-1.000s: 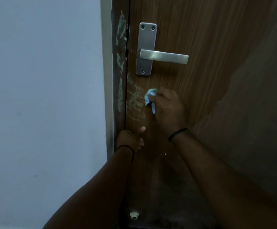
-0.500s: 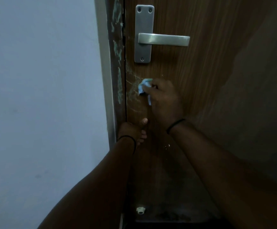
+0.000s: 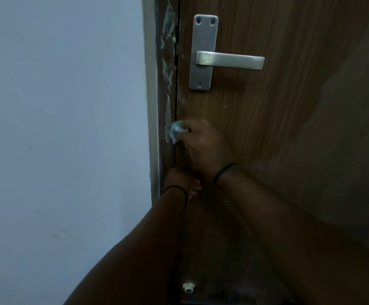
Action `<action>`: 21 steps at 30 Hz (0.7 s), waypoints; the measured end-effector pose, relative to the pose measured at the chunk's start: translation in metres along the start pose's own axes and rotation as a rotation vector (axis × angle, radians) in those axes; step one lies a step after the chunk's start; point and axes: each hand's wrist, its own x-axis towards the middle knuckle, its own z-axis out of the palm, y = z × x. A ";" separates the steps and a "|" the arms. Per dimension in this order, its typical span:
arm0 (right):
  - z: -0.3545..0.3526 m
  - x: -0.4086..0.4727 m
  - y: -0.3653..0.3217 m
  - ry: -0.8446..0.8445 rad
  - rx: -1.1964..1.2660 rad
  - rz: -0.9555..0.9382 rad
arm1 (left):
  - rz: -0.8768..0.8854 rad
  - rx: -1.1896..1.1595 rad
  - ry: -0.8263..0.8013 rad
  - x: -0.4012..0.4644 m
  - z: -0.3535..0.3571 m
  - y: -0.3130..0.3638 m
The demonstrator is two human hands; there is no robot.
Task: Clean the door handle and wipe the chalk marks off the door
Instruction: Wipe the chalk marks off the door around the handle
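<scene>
The right hand (image 3: 203,146) has its fingers closed around a small crumpled pale-blue cloth (image 3: 176,131), pressing it at the latch edge of the brown wood-grain door (image 3: 267,128), below the brushed-metal lever handle (image 3: 229,60), evidently to rub at chalk there. The left hand (image 3: 180,180) rests lower at the same edge, apparently steadying the door; whether its fingers grip cannot be told. Pale greenish chalk smears (image 3: 168,34) remain on the dark door frame (image 3: 163,155) and faintly beside the handle plate, so wiping appears unfinished.
</scene>
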 end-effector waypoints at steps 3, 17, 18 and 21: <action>-0.006 -0.025 0.012 -0.199 -0.061 -0.051 | 0.018 0.021 -0.011 0.000 -0.001 0.001; 0.010 -0.007 -0.012 -0.200 -0.046 0.026 | 0.154 0.036 0.080 -0.007 -0.001 -0.001; 0.011 -0.011 -0.013 -0.206 -0.031 0.028 | 0.190 0.062 0.108 -0.006 -0.001 -0.001; 0.008 -0.008 -0.012 -0.238 -0.031 -0.022 | 0.170 0.048 0.073 -0.004 -0.002 -0.003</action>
